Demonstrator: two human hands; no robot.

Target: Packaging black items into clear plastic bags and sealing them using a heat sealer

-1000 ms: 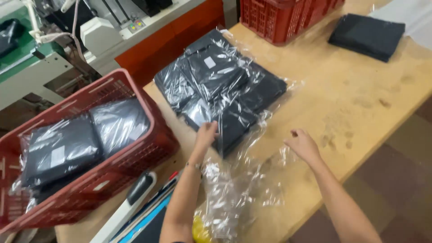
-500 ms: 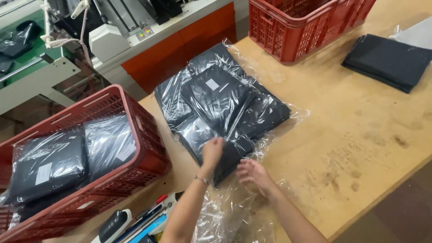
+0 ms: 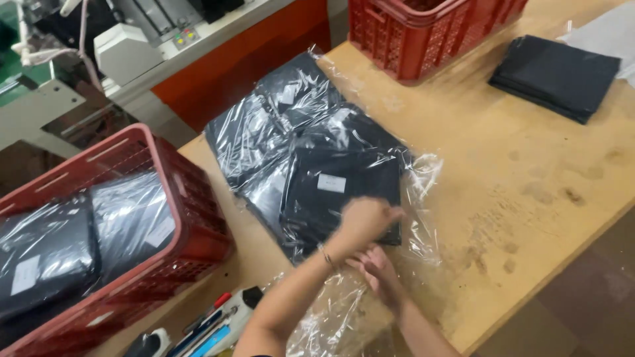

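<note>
Wooden table [image 3: 529, 172]: both hands [image 3: 367, 241] grip bagged dark garment [image 3: 344, 192], lengthwise toward them.

Left hand [image 3: 362, 221] is motion-blurred; its fingers hide the bagged garment's [image 3: 340, 192] near edge.

A stack of clear plastic bags [image 3: 297, 145] holding folded dark cloth lies spread on the tabletop [image 3: 503, 172]. The top bag [image 3: 344, 198] carries a small white rectangular label [image 3: 331, 183]. Loose clear bags [image 3: 337, 317] lie at the near edge. Two more bagged dark bundles [image 3: 86, 238] fill the red basket [image 3: 198, 218], one with a white label [image 3: 25, 274].
</note>
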